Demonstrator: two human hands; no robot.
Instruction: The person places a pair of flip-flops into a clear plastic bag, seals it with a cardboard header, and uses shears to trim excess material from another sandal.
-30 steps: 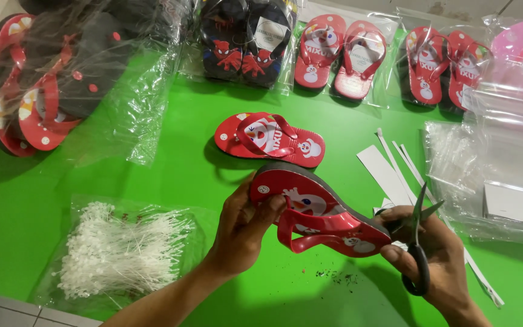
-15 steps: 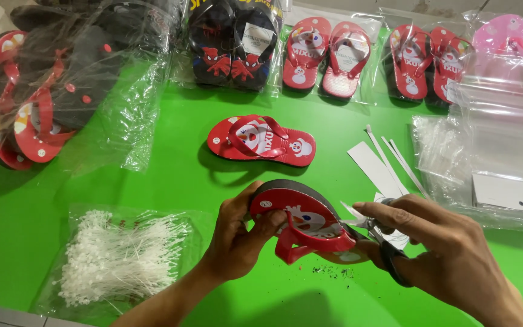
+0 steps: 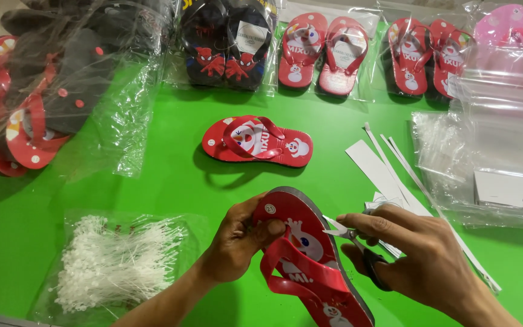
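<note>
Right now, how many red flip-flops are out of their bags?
2. One red flip-flop lies alone on the green table; the other is held in the left hand. Bagged ones aren't counted.

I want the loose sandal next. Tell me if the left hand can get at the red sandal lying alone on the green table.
Probably yes, once freed: the left hand grips another sandal, but bare green table lies between it and the lone sandal.

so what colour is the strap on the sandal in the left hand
Red, matching the sandal; seen in the head view.
</note>
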